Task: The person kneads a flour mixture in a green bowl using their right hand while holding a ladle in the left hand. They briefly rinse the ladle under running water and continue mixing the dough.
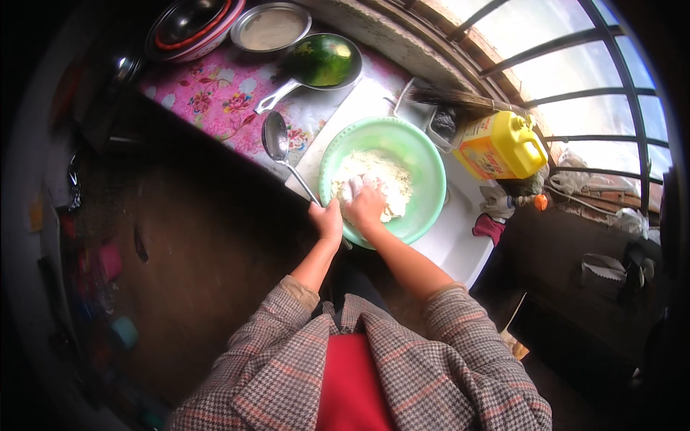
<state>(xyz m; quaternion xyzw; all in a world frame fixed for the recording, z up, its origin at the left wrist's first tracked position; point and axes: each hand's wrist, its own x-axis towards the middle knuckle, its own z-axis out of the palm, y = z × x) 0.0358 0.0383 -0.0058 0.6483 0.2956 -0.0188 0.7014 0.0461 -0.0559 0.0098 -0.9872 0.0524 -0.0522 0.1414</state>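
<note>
My left hand point(328, 220) is closed around the handle of a metal ladle point(276, 137) at the near left rim of a green plastic basin point(428, 202). The ladle's bowl points away from me, outside the basin. Inside the basin lies a pale, crumbly flour mixture point(396, 183). My right hand point(366, 202) is down in this mixture, its fingers partly sunk and coated white. Whether those fingers grip any of it cannot be seen.
Beyond the basin, a watermelon point(323, 59) rests in a pan on a floral cloth point(215, 102), near a metal dish point(272, 29) and stacked bowls point(199, 32). At right are a brush point(458, 98), a yellow jug point(504, 146), a tap point(509, 202) and a white sink point(463, 237).
</note>
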